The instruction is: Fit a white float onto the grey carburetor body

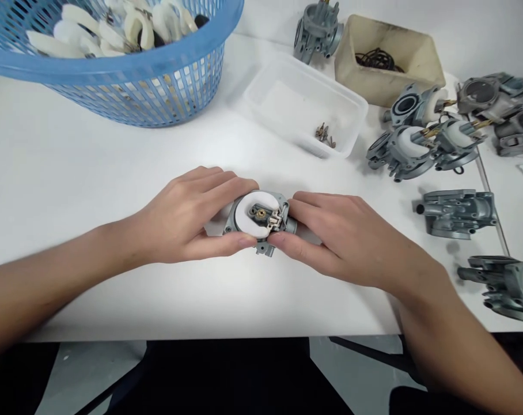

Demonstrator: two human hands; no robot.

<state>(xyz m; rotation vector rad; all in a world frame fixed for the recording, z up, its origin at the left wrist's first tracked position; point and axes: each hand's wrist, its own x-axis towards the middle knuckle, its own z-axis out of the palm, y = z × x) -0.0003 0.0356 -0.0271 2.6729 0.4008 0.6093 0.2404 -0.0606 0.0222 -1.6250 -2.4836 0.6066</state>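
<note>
A grey metal carburetor body is between my two hands near the front of the white table. Seated in its open face is a white C-shaped float, with a brass piece showing in the gap. My left hand grips the left side, its thumb along the float's lower edge and its fingers at the far rim. From the right, my right hand holds the body, thumb tip by the small metal hinge of the float. The undersides of both hands are hidden.
A blue basket of white floats stands at the back left. Behind my hands, a clear plastic tray holds small brass parts. A cream box contains black rings. Several carburetors are spread along the right side.
</note>
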